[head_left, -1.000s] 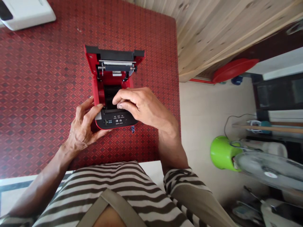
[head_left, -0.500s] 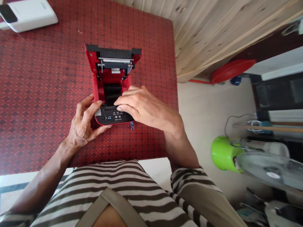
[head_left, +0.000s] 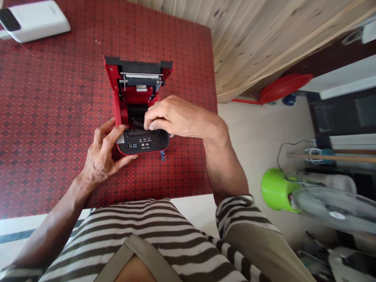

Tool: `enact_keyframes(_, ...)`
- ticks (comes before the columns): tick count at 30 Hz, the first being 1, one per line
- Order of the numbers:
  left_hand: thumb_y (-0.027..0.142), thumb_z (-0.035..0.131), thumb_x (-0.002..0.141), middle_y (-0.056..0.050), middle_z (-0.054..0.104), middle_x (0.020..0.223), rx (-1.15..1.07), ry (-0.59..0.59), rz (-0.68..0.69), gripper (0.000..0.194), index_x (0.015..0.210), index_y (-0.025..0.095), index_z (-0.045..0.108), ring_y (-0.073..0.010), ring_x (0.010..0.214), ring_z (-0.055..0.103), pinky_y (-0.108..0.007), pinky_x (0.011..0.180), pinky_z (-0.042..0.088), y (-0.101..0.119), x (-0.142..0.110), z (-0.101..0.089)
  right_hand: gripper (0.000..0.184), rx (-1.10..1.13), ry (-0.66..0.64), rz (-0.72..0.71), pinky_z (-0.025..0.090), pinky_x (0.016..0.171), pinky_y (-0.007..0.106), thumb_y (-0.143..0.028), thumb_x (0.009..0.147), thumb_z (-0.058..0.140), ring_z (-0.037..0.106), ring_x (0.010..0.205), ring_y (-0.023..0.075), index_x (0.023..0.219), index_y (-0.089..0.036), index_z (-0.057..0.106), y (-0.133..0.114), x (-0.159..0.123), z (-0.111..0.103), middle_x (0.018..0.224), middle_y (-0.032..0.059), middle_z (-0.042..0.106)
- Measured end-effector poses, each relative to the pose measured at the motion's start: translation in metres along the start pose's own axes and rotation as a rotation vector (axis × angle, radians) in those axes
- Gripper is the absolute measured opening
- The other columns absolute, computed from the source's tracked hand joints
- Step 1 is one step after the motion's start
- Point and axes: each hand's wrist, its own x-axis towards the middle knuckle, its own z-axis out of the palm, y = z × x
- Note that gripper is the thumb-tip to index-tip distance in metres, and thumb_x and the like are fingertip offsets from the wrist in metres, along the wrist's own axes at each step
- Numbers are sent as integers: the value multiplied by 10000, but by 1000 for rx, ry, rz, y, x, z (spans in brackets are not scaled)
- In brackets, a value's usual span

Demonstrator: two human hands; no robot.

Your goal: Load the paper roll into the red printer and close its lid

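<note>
A red thermal receipt printer (head_left: 143,145) lies on the table with its hinged lid (head_left: 138,74) swung open, showing a black roller. My left hand (head_left: 103,154) grips the printer's near left corner, fingers on its top and thumb along its front edge. My right hand (head_left: 173,119) sits over the black paper compartment (head_left: 135,111), its fingertips pinched together at the compartment's near edge. A thin dark strip shows by those fingertips, but I cannot tell what it is. The hand hides the compartment's right part.
A red patterned cloth (head_left: 58,117) covers the table, and a white device (head_left: 33,20) lies at its far left corner. A blue tag (head_left: 162,156) pokes out beneath the printer. Beyond the right table edge are a green bucket (head_left: 279,190) and an electric fan (head_left: 331,207).
My right hand has shifted farther over the compartment, with its forearm swung outward. The left hand and printer stay put, and the view has drifted slightly.
</note>
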Motion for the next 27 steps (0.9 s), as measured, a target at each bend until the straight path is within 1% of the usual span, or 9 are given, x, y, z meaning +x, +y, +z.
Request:
enact_keyframes(8, 743, 878, 1185, -217, 665, 1789, -52, -29, 14, 982, 1986, 380, 442, -441, 1640, 772, -626, 1249, 820, 5, 6, -8, 281, 10, 27, -19, 561, 1008, 372, -22, 1049, 688, 777, 958, 192, 981, -237, 855, -2, -1, 1, 1006, -3, 903)
enact_keyframes(11, 769, 820, 1211, -229, 640, 1829, -49, -46, 38, 940, 1986, 351, 492, -418, 1607, 776, -611, 1279, 802, 12, 14, -23, 315, 78, 45, 28, 554, 944, 347, 36, 999, 684, 758, 906, 183, 1092, -239, 805, -2, -2, 3, 959, -22, 865)
enact_keyframes(14, 782, 772, 1236, -231, 655, 1849, 24, -28, 49, 897, 1968, 317, 540, -411, 1595, 779, -636, 1325, 766, 20, 27, -44, 379, 113, 95, 32, 567, 968, 356, 66, 995, 667, 767, 920, 202, 1178, -253, 759, 0, -3, 8, 964, -31, 843)
enact_keyframes(16, 717, 748, 1273, -197, 745, 1765, 83, 22, 44, 762, 1908, 314, 625, -392, 1573, 794, -616, 1311, 755, 23, 42, -57, 379, 122, 141, 26, 580, 1019, 375, 49, 1030, 651, 778, 958, 218, 1220, -269, 732, 3, -5, 13, 1003, -28, 845)
enact_keyframes(18, 526, 819, 1280, -108, 878, 1535, 124, 27, 61, 552, 1792, 340, 736, -313, 1401, 864, -516, 1222, 764, 22, 62, -66, 359, 131, 194, 21, 592, 1061, 396, 19, 1084, 633, 786, 991, 227, 1271, -278, 706, 6, -6, 18, 1035, -28, 844)
enact_keyframes(20, 374, 855, 1268, -31, 924, 1377, 114, -72, 107, 375, 1640, 345, 829, -229, 1194, 890, -412, 1103, 754, 17, 84, -69, 320, 130, 246, 18, 602, 1082, 409, -20, 1144, 626, 793, 1016, 230, 1311, -284, 696, 7, -8, 24, 1071, -21, 853)
enact_keyframes(22, 409, 819, 1291, -14, 919, 1263, 107, -174, 136, 225, 1481, 320, 899, -213, 1076, 873, -386, 999, 725, 10, 106, -66, 285, 112, 292, 26, 612, 1093, 414, -59, 1187, 635, 804, 1044, 236, 1341, -288, 707, 7, -9, 27, 1109, -6, 870)
enact_keyframes(24, 490, 720, 1336, -32, 901, 1218, 100, -252, 191, 304, 1401, 278, 929, -219, 1039, 849, -371, 922, 682, 4, 124, -61, 273, 64, 328, 38, 620, 1117, 428, -84, 1211, 627, 818, 1096, 251, 1358, -286, 737, 7, -11, 29, 1165, 17, 887)
enact_keyframes(27, 508, 528, 1391, -46, 855, 1168, 117, -404, 273, 499, 1284, 254, 944, -222, 1050, 801, -353, 938, 632, 3, 145, -55, 264, -41, 307, 16, 612, 1184, 457, -78, 1206, 625, 826, 1211, 281, 1277, -266, 797, 3, -14, 26, 1241, 51, 898)
